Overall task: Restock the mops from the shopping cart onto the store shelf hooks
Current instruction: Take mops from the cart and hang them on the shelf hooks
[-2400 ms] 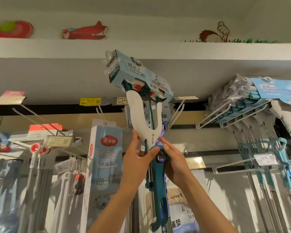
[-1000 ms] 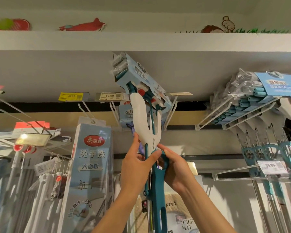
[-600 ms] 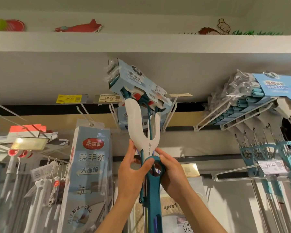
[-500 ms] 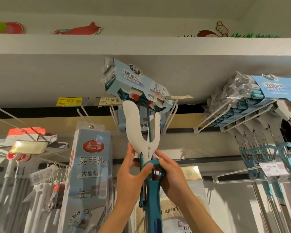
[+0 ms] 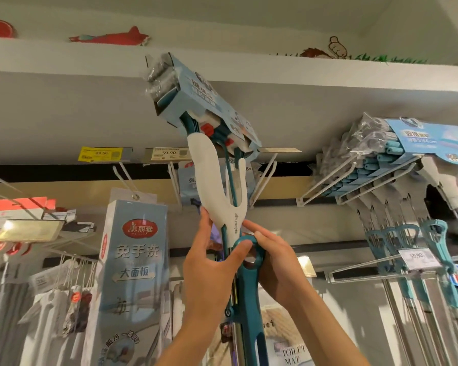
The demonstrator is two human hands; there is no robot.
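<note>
We have only one view, from the head camera, which looks forward and steeply up, very near both raised hands at 6 o'clock, with the mop head [image 5: 196, 101] at 12 o'clock under the top shelf [image 5: 328, 75] and hung mops [image 5: 397, 165] at 3 o'clock.

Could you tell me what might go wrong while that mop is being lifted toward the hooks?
1. The mop head is tilted and sits close under the grey overhang; pushing higher could jam it.
2. Both the left hand and right hand grip low, near the white fork, so the head could swing into the price tag.
3. The white hooks are partly hidden behind the mop, so it could miss them.
</note>
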